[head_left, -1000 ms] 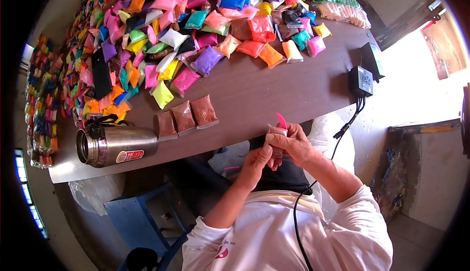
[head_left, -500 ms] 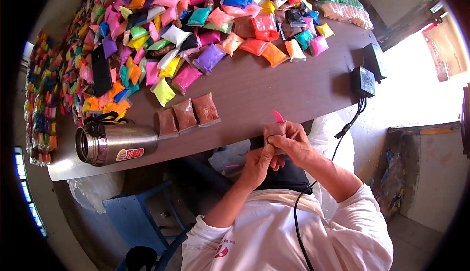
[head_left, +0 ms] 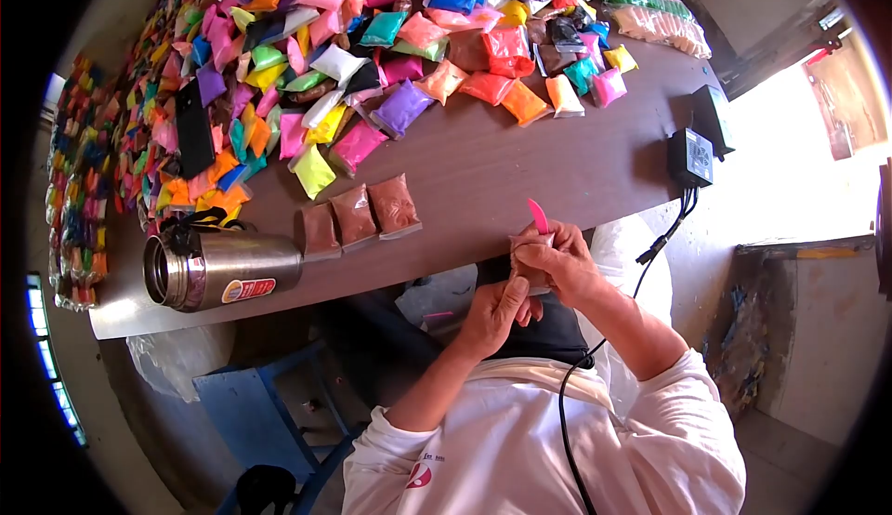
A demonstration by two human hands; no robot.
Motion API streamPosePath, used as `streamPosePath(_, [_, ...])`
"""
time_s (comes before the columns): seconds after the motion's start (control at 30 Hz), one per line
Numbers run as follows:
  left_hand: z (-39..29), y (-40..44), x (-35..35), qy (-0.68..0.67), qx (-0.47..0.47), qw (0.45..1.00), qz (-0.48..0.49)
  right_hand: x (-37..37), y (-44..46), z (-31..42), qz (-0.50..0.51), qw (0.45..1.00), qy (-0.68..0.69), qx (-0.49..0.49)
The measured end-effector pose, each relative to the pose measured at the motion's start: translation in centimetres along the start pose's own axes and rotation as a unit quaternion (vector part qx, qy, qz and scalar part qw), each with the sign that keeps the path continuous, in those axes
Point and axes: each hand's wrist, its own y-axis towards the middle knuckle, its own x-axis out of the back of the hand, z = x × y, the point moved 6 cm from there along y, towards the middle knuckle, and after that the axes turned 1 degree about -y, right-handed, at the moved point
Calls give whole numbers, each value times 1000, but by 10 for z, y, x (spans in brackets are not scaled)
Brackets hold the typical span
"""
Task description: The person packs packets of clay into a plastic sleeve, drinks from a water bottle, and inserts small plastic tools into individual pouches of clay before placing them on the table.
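Near the table's front edge, my left hand [head_left: 499,312] is closed on the lower left side of a small brown packet [head_left: 531,275]. My right hand [head_left: 563,264] grips the same packet from the right, its thumb across the front. A pink pointed tool [head_left: 538,216] sticks up from between my right fingers. Three brown packets lie side by side on the table to the left: a left one [head_left: 321,231], a middle one [head_left: 354,216] and a right one [head_left: 394,204]. My fingers partly cover the held packet.
A steel flask [head_left: 232,269] lies at the table's [head_left: 483,176] front left. Many coloured packets [head_left: 401,109] are heaped behind, with a black phone [head_left: 194,130] on them. A black box with cables [head_left: 690,157] sits at the right edge. A blue chair [head_left: 251,422] stands below.
The held packet has turned between my hands, and my right thumb now lies over its front. The pink tool stands slightly higher and further right. The view has shifted slightly.
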Motion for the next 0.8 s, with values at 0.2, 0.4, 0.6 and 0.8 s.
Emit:
streamPosePath(0.2, [0, -1, 5, -30, 18, 999, -10, 2, -2, -2, -33, 998, 6, -58])
streamPosePath(0.4, [2, -1, 5, -129, 44, 991, 3, 10, -7, -19, 52, 988, 110, -99])
streamPosePath(0.6, [2, -1, -7, -247, 47, 965, 79, -3, 6, -22, 121, 985, 112, 51])
streamPosePath(0.8, [14, 1, -1, -244, 81, 966, 24, -13, -7, -1, 84, 990, 66, -91])
